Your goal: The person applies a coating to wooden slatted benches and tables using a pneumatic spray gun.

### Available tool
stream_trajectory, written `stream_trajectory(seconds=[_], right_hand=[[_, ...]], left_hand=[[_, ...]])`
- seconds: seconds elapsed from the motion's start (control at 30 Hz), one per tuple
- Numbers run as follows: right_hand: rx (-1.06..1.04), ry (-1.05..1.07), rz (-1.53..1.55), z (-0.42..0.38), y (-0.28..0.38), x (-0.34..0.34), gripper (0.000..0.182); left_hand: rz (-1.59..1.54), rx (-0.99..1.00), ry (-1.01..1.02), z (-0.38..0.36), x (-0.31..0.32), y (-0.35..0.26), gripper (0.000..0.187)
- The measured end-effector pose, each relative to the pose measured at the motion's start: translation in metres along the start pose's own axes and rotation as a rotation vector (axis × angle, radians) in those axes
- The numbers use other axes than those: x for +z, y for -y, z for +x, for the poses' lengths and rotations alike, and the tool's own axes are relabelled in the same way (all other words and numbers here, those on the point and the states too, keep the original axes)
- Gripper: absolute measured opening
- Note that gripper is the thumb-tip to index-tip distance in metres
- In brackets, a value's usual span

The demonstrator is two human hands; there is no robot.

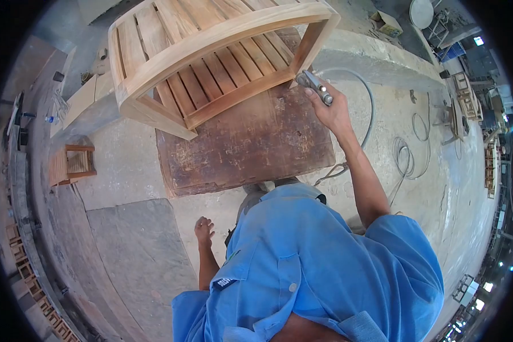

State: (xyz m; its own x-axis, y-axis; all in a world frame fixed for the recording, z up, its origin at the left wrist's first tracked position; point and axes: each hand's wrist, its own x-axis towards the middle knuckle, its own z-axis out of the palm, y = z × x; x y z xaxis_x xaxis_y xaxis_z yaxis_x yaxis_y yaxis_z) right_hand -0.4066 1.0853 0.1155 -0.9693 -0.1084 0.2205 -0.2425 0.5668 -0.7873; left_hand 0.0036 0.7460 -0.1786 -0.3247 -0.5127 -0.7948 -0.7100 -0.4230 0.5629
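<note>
A slatted wooden chair frame lies on a worn brown work board. My right hand is raised and grips a grey pneumatic hand tool, whose tip sits close to the chair's right leg. A grey air hose curves away from the tool behind my forearm. My left hand hangs low beside my body with its fingers apart, holding nothing. My blue shirt fills the lower middle of the view.
A small wooden stool stands on the concrete floor at left. Coiled hoses lie on the floor at right. More wooden furniture parts stand at the far right, and stacked pieces line the left edge.
</note>
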Motion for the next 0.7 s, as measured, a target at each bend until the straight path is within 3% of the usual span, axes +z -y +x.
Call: stream_trajectory(seconds=[0.17,0.23,0.3,0.33,0.43,0.47,0.53,0.7], right_hand=[[-0.021,0.005,-0.01,0.041,0.004,0.014,0.041],[-0.029,-0.006,-0.013,0.052,0.011,0.016,0.042],[-0.079,-0.056,-0.004,0.056,0.012,0.02,0.043],[-0.09,-0.051,-0.003,0.057,0.01,0.022,0.043],[-0.118,-0.032,0.013,0.059,0.0,0.025,0.043],[-0.122,-0.024,0.03,0.061,-0.004,0.026,0.043],[-0.114,-0.011,0.051,0.064,-0.006,0.03,0.043],[-0.143,0.078,0.129,0.068,0.0,0.04,0.041]], left_hand=[[-0.065,-0.112,0.008,-0.015,0.014,0.047,0.04],[-0.003,-0.094,0.025,-0.018,0.019,0.062,0.03],[0.426,0.25,0.114,0.007,0.007,0.101,0.02],[0.542,0.293,0.142,0.009,0.005,0.105,0.019],[0.383,0.215,0.135,0.006,0.011,0.111,0.025],[0.33,0.138,0.092,0.001,0.017,0.106,0.028],[-0.063,-0.128,-0.017,-0.034,0.041,0.051,0.044],[-0.092,-0.122,-0.049,-0.027,0.051,0.023,0.053]])
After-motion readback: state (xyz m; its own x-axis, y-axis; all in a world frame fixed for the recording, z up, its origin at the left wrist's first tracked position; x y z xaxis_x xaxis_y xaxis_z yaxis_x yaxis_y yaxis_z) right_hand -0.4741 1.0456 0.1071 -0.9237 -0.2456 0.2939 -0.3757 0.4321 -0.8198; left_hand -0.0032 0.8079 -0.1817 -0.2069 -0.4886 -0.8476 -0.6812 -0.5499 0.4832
